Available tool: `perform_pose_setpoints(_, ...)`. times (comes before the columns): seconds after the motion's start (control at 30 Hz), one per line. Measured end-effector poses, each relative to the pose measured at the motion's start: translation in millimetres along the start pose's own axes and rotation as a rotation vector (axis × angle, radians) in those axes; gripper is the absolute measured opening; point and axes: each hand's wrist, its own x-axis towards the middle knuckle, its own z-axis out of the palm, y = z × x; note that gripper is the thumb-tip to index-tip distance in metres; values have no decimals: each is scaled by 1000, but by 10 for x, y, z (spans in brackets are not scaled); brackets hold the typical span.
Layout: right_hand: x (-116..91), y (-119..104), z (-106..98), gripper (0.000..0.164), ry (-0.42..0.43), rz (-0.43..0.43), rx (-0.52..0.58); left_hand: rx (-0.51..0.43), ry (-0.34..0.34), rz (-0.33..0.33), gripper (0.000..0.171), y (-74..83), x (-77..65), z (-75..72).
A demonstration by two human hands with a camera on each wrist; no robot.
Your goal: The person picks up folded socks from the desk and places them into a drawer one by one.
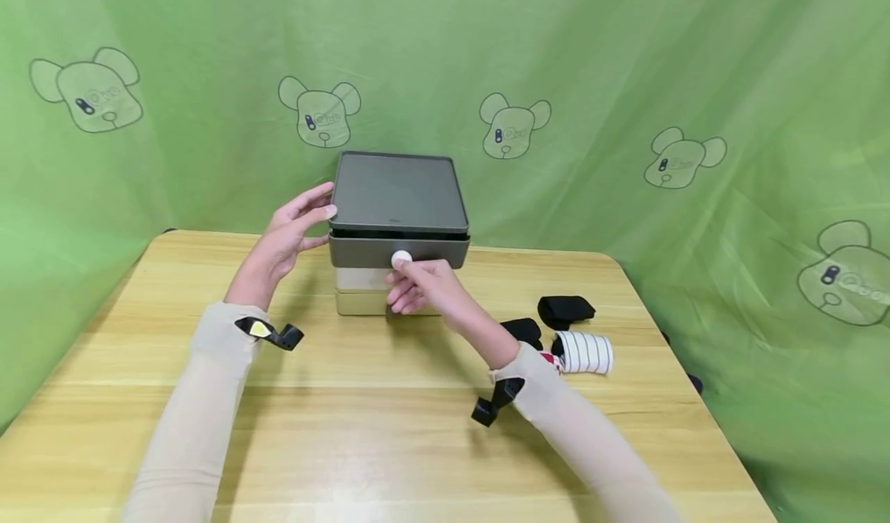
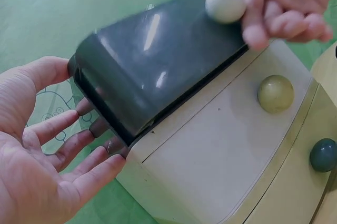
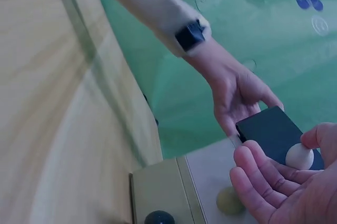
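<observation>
At 12 o'clock on the bench (image 1: 348,446), the right hand (image 1: 429,287) pinched the white knob (image 1: 401,258); the top drawer (image 1: 361,253) was part-way out. The left hand (image 1: 285,233), fingers spread, touched the box (image 1: 399,191) at 9 o'clock. Both lower drawers (image 2: 210,113) were shut. Cloth bundles (image 1: 586,352) lay at 4 o'clock.

Ahead of you, drawer unit (image 1: 399,189) is standing upright on table (image 1: 334,446); dk-gray top drawer (image 1: 361,253) w/ wht knob (image 2: 225,5) is sticking partway out twd you, over wht mid drawer (image 1: 360,278), crm btm drawer (image 1: 361,303).
</observation>
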Motion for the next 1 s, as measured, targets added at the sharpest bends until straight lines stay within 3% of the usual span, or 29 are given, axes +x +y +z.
perform_pose_setpoints(0.3, 207, -21, -49, 43, 16, -11, 47, -19, -2, -1, 63, -1, 29, 20)
perform_pose_setpoints(0.53, 216, -38, -65, 43, -10, -14, 48, -27, 2, -1, 63, 26, 29, 12)
perform_pose_setpoints(0.77, 160, 25, -52, 48, 21, -24, 5, -27, -5, -10, 63, 31, 16, 1)
perform_pose_setpoints(1.0, 19, 165, -146, 58, -5, 88, -80, -27, -12, -17, 64, 24, 6, -16)
